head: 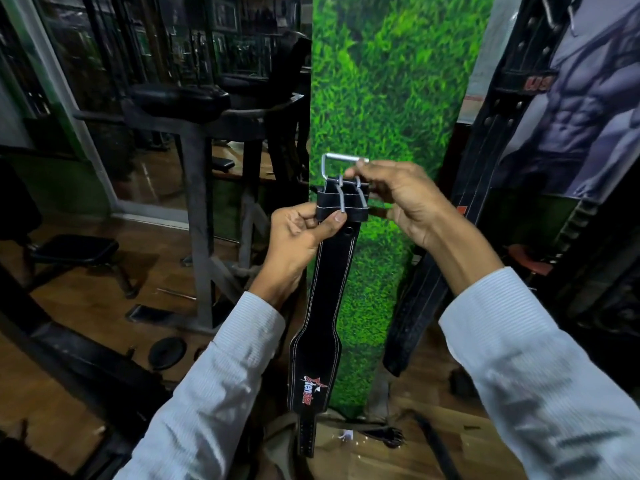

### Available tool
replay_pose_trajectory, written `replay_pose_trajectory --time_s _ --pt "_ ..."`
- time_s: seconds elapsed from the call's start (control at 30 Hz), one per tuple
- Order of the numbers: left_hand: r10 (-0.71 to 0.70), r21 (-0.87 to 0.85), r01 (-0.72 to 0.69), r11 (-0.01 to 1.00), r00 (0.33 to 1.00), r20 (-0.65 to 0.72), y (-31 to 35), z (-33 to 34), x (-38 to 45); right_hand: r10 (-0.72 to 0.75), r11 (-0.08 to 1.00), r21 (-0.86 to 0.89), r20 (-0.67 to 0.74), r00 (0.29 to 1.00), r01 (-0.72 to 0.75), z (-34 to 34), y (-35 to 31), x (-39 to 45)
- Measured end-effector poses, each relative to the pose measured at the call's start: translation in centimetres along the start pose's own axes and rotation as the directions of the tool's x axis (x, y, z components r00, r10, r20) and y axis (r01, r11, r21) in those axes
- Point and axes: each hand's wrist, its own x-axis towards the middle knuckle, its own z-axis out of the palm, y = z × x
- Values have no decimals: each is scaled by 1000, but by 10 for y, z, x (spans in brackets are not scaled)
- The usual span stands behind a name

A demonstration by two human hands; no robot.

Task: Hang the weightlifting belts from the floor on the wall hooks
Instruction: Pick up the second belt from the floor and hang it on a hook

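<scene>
Black weightlifting belt point(323, 306) at frame centre, hanging vertically in front of green grass-print panel point(381, 98). Top end folded over silver metal buckle point(341, 174), two prongs lying down across the fold. White stitching along both edges, red-and-white star logo on the wide lower section, punched strap end dangling at bottom centre. Held off the floor, not on any hook.

Left hand point(298, 230) just left of centre, thumb and fingers pinching the folded leather right below the buckle, thumb tip on the front face near the prong ends. Right hand point(405, 199) right of centre, fingertips curled round the right side of the buckle frame, thumb and index near the top bar. Both forearms in light striped sleeves, coming in from lower left and lower right.

Second black belt point(426, 299) hanging right of centre beside the panel, free end low; upper part running up toward upper right. Physique poster point(588, 109) at upper right. Dark gym machine with padded seat point(180, 98) at upper left. Wooden floor point(69, 341) at lower left, round weight plate point(167, 353) lying on it.
</scene>
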Motion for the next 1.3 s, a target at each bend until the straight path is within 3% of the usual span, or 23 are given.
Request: replay_pose_trajectory --time_s 0.1,0.17,0.23,0.33,0.4,0.47,0.53,0.67,0.9,1.13,1.3 --pt "-53 -30 55 998 996 65 -1 -5 4 -280 958 -104 -120 952 268 2 2 3" --pt "-140 -4 141 990 986 95 5 -13 7 -372 926 -142 -179 911 350 4 4 3" --pt "-181 14 181 983 983 -28 14 -21 12 -409 913 -127 -246 879 389 5 3 5" --pt "55 70 -40 997 970 -238 32 -20 27 -416 909 -106 -324 850 404 3 -2 9" --pt "233 202 -190 961 948 -216 38 -6 47 -412 910 -108 -340 845 400 1 -5 12" --pt "315 283 -272 920 942 -119 43 15 70 -407 913 -121 -349 844 390 1 -10 14" --pt "329 253 -306 918 943 -52 48 35 88 -408 912 -125 -371 834 391 -3 -16 15" --pt "361 221 -340 914 931 -59 58 60 110 -367 926 -66 -402 839 373 -20 -31 16" --pt "379 158 -358 920 916 -129 84 120 160 -340 938 -12 -226 913 346 -57 -44 27" --pt "429 284 -385 878 897 -109 120 185 226 -433 862 18 -492 755 506 -100 -75 65" --pt "499 407 -428 807 862 -84 144 220 276 -483 819 -74 -626 613 569 -129 -102 104"
